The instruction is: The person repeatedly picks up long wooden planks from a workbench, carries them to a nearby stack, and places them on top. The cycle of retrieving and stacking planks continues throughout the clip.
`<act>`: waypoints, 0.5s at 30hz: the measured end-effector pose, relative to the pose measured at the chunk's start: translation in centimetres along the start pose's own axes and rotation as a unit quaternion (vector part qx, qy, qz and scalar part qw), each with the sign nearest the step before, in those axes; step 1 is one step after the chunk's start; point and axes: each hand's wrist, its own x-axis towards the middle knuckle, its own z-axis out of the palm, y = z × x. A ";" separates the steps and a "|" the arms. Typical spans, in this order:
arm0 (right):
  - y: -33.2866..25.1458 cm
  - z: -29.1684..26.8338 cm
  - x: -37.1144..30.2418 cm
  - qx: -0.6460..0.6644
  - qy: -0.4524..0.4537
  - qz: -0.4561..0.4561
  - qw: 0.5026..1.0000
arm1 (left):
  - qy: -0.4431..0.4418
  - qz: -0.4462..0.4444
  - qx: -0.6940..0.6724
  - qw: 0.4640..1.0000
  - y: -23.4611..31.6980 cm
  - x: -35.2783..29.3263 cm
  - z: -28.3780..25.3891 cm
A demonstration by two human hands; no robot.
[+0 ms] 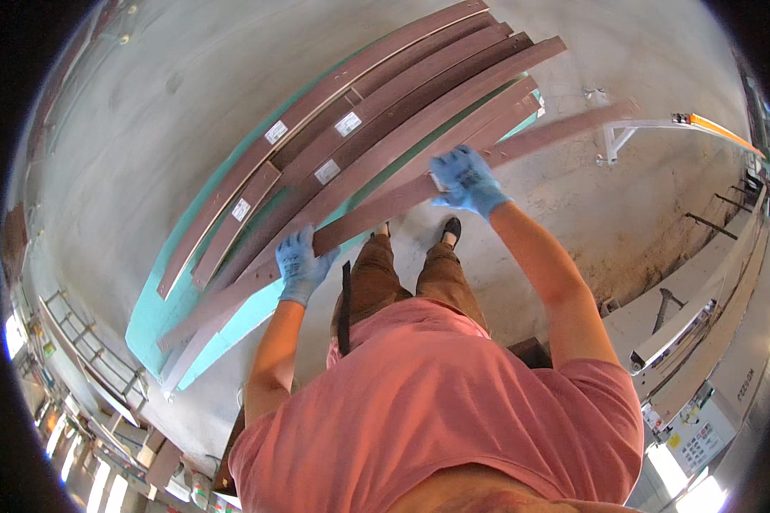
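A long reddish-brown board [376, 209] runs slantwise in front of me, held in both hands. My left hand [301, 265], in a blue glove, grips it left of the middle. Farther right and higher, my right hand [468, 179], also gloved in blue, is closed over the same board near a white label. Beyond it lie several similar brown boards [419, 103], side by side, some with white labels [326, 172]. They rest on a turquoise sheet [158, 286] whose edges show around them. The held board's near-left end lies over this sheet.
At the right stands a machine [697, 440] with a long flat table and a control panel. A white metal bracket with an orange bar [719, 132] reaches in at upper right. A ladder-like rack [90, 342] stands at the left. My feet are on the grey floor [565, 222].
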 end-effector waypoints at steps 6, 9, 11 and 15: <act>-1.0 1.9 9.1 -0.060 -0.008 -0.038 0.997 | 0.043 -0.053 0.006 0.998 -4.0 0.8 3.8; -0.7 2.8 11.5 -0.064 0.025 -0.050 0.996 | -0.010 -0.108 0.008 0.994 -4.2 1.8 4.6; -0.2 3.6 12.8 -0.086 0.024 -0.042 0.995 | -0.016 -0.106 0.012 0.994 -4.4 2.7 5.3; -0.1 4.7 14.1 -0.112 0.023 -0.026 0.993 | -0.010 -0.118 0.024 0.993 -5.0 3.4 7.8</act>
